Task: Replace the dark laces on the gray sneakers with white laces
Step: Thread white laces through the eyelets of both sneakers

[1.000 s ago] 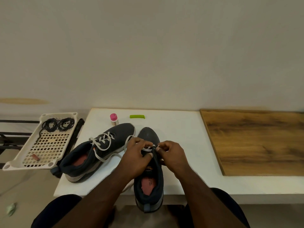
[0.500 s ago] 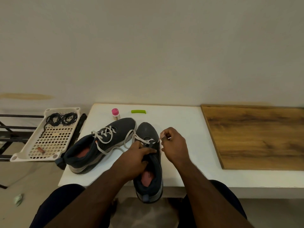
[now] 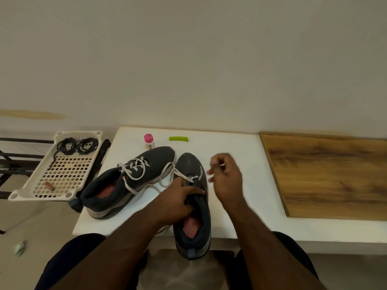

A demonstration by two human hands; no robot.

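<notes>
Two gray sneakers lie on a white table (image 3: pixel 230 147). The left sneaker (image 3: pixel 134 176) rests on its side, laced with a white lace (image 3: pixel 136 167). The right sneaker (image 3: pixel 193 208) points away from me, its heel past the table's front edge. My left hand (image 3: pixel 178 197) grips its tongue and upper. My right hand (image 3: pixel 225 174), blurred, is to the right of the toe and pinches the tip of this shoe's white lace (image 3: pixel 188 176), which runs through the lowest eyelets. Two coiled dark laces (image 3: pixel 77 145) lie in a white perforated tray (image 3: pixel 27 185) at the left.
A small pink-capped bottle (image 3: pixel 149 141) and a green clip-like piece (image 3: pixel 179 139) sit at the table's back. A wooden board (image 3: pixel 326 176) covers the table's right part. The tray rests on a black rack (image 3: pixel 12 162). A small reddish object (image 3: pixel 49 186) lies in the tray.
My right hand has pulled the lace end out to the right, away from the shoe. My left hand has slid down onto the tongue and holds the shoe.
</notes>
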